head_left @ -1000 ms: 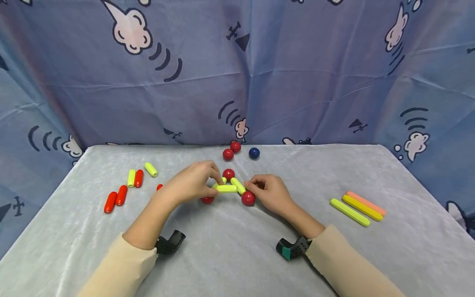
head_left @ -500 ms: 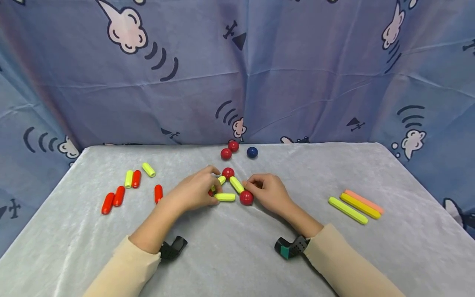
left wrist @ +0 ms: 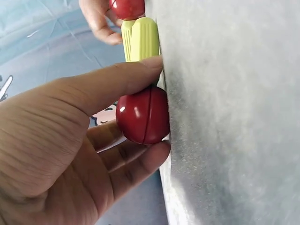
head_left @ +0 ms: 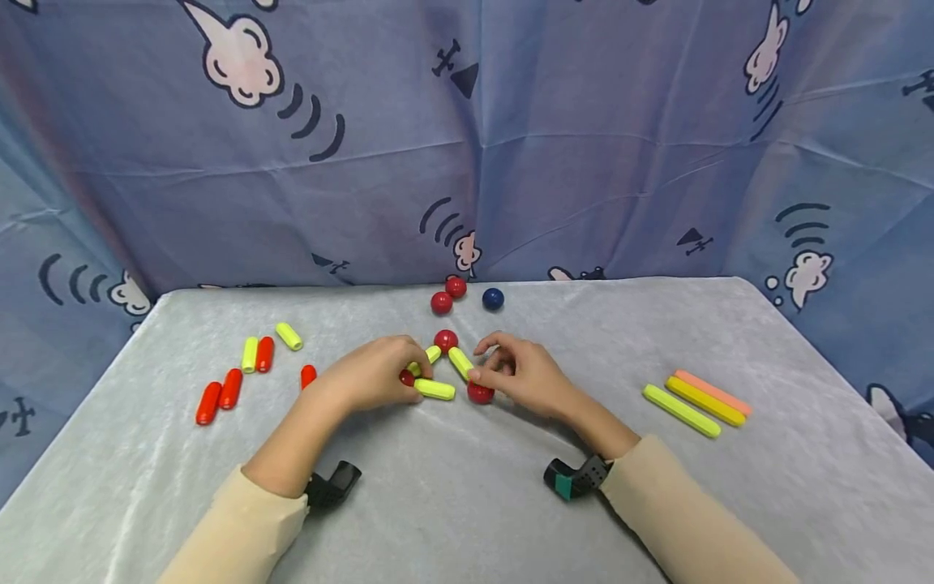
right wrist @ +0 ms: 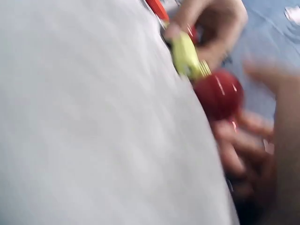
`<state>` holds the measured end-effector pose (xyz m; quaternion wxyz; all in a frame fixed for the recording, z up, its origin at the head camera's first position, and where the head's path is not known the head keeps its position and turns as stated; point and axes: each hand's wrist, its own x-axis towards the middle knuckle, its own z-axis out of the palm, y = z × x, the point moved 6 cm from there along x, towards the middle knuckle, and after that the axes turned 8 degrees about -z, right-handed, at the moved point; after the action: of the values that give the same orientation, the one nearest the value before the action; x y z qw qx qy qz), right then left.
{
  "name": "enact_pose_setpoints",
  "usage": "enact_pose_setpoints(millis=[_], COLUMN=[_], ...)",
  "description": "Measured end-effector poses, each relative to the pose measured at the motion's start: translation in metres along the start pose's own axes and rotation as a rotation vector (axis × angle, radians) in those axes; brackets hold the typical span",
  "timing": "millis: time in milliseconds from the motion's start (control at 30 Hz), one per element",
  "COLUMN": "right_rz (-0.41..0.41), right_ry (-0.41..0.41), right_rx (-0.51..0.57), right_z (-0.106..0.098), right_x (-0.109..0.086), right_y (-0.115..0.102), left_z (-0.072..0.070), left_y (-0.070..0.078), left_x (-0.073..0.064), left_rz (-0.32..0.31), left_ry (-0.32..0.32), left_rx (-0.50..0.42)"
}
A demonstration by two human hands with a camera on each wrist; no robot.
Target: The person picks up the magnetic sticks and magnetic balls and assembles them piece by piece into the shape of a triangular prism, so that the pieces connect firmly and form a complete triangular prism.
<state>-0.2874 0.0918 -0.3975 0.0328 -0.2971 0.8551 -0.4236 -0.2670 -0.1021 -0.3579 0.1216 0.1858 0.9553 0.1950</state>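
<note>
Three red balls and three short yellow-green rods lie in a triangle mid-table. From the top red ball (head_left: 446, 341), the left rod (head_left: 432, 355) and right rod (head_left: 460, 363) slant down to the left red ball (left wrist: 143, 115) and right red ball (head_left: 480, 393). My left hand (head_left: 383, 371) holds the left ball between thumb and fingers, its thumb over the end of the front rod (head_left: 434, 389). A gap separates that rod's other end from the right ball. My right hand (head_left: 525, 377) is at the right ball, thumb and fingers spread; its wrist view is blurred.
Red rods (head_left: 208, 403) and yellow-green rods (head_left: 289, 336) lie at the left. Two red balls (head_left: 441, 303) and a blue ball (head_left: 493, 299) sit at the back. Three longer rods (head_left: 706, 398) lie at the right. A patterned curtain (head_left: 569, 146) hangs behind the table.
My left hand has brought the front rod down and toward the viewer, and now has the left ball between its fingers. My right hand's fingers have spread from their earlier pinch beside the right ball.
</note>
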Motion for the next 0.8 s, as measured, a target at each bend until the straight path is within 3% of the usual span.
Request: enact_pose_setpoints(millis=[100, 167, 533, 800], right_rz=[-0.037, -0.068, -0.125, -0.124], right_ry=[-0.117, -0.151, -0.092, -0.16], right_rx=[0.053, 0.064, 0.045, 0.001], right_z=[-0.003, -0.0044, -0.002, -0.0007], right_x=[-0.0025, -0.0042, -0.004, -0.003], right_y=[0.0026, 0.003, -0.0014, -0.0057], left_z=[0.0014, 0.0022, 0.005, 0.0066], left_y=[0.002, 0.0038, 0.0076, 0.0055], left_x=[0.0027, 0.0046, 0.0081, 0.0083], left_rz=[0.018, 0.029, -0.012, -0.009], left_ry=[0.003, 0.009, 0.029, 0.036], left_rx=[-0.012, -0.017, -0.067, -0.088])
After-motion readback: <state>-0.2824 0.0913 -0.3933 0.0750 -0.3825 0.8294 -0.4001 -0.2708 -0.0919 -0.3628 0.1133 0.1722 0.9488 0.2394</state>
